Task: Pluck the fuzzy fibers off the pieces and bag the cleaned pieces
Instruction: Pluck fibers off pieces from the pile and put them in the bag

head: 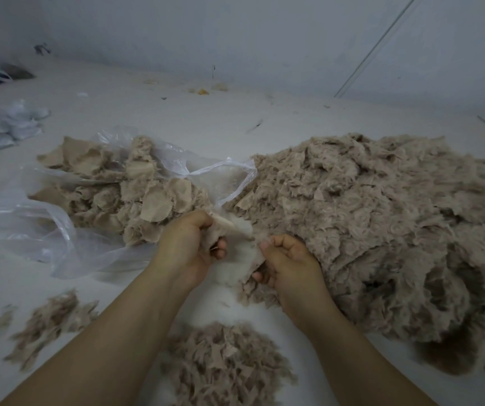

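Note:
My left hand (190, 244) grips a small beige fuzzy piece (237, 231), held over the white surface between the piles. My right hand (286, 260) pinches the pale fuzz at that piece's lower right edge, fingers curled. A large heap of fuzzy beige pieces (382, 224) lies to the right, touching my right hand. An open clear plastic bag (59, 230) lies to the left, with flatter beige pieces (136, 194) in it and on it. A mound of plucked fibers (223, 361) lies between my forearms.
Smaller tufts of fiber (51, 320) are scattered at the lower left. More crumpled clear bags (1, 127) sit at the far left edge. The white surface (177, 112) runs back to a pale wall, with a few small scraps (203, 90) near it.

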Available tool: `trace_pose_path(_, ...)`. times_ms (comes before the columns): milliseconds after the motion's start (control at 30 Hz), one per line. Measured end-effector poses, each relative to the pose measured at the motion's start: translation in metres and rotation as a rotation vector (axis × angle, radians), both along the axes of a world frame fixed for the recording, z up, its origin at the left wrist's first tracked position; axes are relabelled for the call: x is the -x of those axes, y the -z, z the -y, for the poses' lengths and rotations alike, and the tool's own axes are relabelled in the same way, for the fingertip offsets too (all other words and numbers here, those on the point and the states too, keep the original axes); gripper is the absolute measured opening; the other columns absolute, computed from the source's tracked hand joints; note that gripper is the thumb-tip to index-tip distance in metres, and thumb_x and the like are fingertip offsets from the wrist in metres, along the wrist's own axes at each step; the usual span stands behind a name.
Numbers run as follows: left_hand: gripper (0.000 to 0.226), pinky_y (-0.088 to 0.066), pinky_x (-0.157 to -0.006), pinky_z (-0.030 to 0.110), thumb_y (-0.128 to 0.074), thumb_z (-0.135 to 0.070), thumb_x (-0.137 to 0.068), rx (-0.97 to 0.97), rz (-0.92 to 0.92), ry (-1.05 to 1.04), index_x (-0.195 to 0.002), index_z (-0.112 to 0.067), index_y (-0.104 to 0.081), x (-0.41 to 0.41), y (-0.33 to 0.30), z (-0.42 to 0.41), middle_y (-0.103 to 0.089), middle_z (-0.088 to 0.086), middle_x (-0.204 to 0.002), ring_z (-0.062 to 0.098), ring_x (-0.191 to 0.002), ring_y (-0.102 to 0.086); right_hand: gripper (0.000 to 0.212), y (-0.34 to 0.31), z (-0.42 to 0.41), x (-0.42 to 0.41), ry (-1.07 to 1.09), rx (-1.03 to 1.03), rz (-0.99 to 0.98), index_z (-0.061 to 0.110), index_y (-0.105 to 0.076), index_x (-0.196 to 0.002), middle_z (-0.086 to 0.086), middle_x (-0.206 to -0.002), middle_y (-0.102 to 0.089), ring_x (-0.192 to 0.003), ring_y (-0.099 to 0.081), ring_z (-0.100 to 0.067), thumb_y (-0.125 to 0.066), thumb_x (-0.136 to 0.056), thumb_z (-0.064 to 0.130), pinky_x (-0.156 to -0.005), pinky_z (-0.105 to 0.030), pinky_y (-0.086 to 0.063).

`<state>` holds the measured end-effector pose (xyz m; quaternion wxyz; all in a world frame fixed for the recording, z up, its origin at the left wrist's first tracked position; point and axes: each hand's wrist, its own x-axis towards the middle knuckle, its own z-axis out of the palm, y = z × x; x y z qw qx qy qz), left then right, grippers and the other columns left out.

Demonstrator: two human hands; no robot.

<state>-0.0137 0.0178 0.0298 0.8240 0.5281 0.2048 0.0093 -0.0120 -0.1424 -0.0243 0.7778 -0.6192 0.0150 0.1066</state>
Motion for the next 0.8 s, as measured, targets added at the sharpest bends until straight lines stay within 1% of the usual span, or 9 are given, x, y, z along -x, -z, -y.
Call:
trace_pose_path(100,0.018,-0.032,-0.040,0.023,-0.045,-0.001,-0.089,-0.042,0.007,0.049,-0.074,-0.011,-0.047,0.003,0.000,-0.005,-0.049,0.011,-0.058,0.022,-0.042,-0.045,0.011,0.000,-0.001,0.000,0.039,-0.042,-0.011,0.011,-0.062,-0.100,-0.002,-0.066,-0.061,-0.055,-0.061,-0.010,-0.064,-0.096,0.021,-0.060,-0.027,-0.055)
trace_pose_path(200,0.013,-0.026,-0.037,0.019,-0.043,-0.005,-0.092,0.038,0.006,0.054,-0.080,-0.009,-0.045,0.005,0.000,-0.008,-0.047,0.009,-0.055,0.018,-0.039,-0.039,0.009,-0.002,-0.002,0.001,0.058,-0.037,-0.012,0.012,-0.061,-0.094,0.005,-0.054,-0.058,-0.049,-0.058,-0.008,-0.060,-0.098,0.020,-0.057,-0.026,-0.054)
trace_pose_path(300,0.018,-0.021,-0.037,0.018,-0.040,-0.007,-0.093,0.109,0.007,0.022,-0.076,-0.011,-0.043,0.005,0.001,-0.015,-0.045,0.007,-0.054,0.016,-0.038,-0.035,0.010,-0.004,-0.002,0.002,0.079,-0.052,-0.013,0.013,-0.060,-0.092,0.008,-0.049,-0.054,-0.046,-0.056,-0.006,-0.058,-0.099,0.019,-0.056,-0.026,-0.054)
trace_pose_path(400,0.019,-0.025,-0.041,0.019,-0.044,-0.001,-0.089,-0.004,0.037,0.127,-0.074,-0.013,-0.047,0.012,0.002,-0.017,-0.045,0.011,-0.059,0.019,-0.041,-0.039,0.008,-0.007,-0.003,0.004,0.073,-0.048,0.001,0.016,-0.062,-0.103,0.009,-0.050,-0.053,-0.046,-0.056,-0.006,-0.059,-0.099,0.022,-0.056,-0.026,-0.054)
trace_pose_path(467,0.024,-0.032,-0.040,0.021,-0.051,0.002,-0.088,-0.078,0.064,0.202,-0.071,-0.015,-0.055,0.017,0.003,-0.013,-0.049,0.012,-0.058,0.021,-0.040,-0.045,0.017,-0.009,-0.003,0.005,0.051,-0.035,0.017,0.024,-0.062,-0.113,0.010,-0.054,-0.060,-0.049,-0.059,-0.006,-0.064,-0.096,0.025,-0.054,-0.024,-0.053)
trace_pose_path(533,0.028,-0.039,-0.040,0.024,-0.057,0.001,-0.088,-0.105,0.091,0.234,-0.067,-0.017,-0.061,0.019,0.003,-0.007,-0.055,0.011,-0.059,0.023,-0.041,-0.051,0.025,-0.012,-0.003,0.006,0.045,-0.035,0.037,0.030,-0.063,-0.115,0.012,-0.061,-0.066,-0.054,-0.063,-0.005,-0.069,-0.092,0.028,-0.054,-0.022,-0.052)
trace_pose_path(600,0.025,-0.043,-0.041,0.026,-0.060,0.000,-0.087,-0.113,0.102,0.235,-0.068,-0.015,-0.063,0.019,0.001,-0.004,-0.059,0.011,-0.062,0.022,-0.044,-0.053,0.023,-0.012,-0.003,0.007,0.039,-0.033,0.056,0.031,-0.067,-0.111,0.014,-0.062,-0.066,-0.057,-0.063,-0.002,-0.072,-0.089,0.030,-0.054,-0.020,-0.051)
trace_pose_path(700,0.025,-0.043,-0.041,0.026,-0.063,0.000,-0.086,-0.151,0.101,0.233,-0.067,-0.016,-0.065,0.019,0.001,-0.001,-0.061,0.010,-0.063,0.021,-0.045,-0.052,0.014,-0.014,-0.002,0.009,0.009,-0.007,0.084,0.027,-0.075,-0.090,0.017,-0.058,-0.060,-0.053,-0.057,0.001,-0.073,-0.084,0.040,-0.052,-0.021,-0.049)
trace_pose_path(800,0.021,-0.044,-0.043,0.026,-0.064,0.000,-0.086,-0.204,0.107,0.257,-0.070,-0.013,-0.066,0.023,0.002,0.003,-0.061,0.011,-0.064,0.022,-0.047,-0.053,0.018,-0.016,-0.001,0.009,-0.036,0.070,0.102,0.027,-0.074,-0.072,0.010,-0.060,-0.062,-0.052,-0.055,-0.004,-0.072,-0.089,0.034,-0.052,-0.023,-0.048)
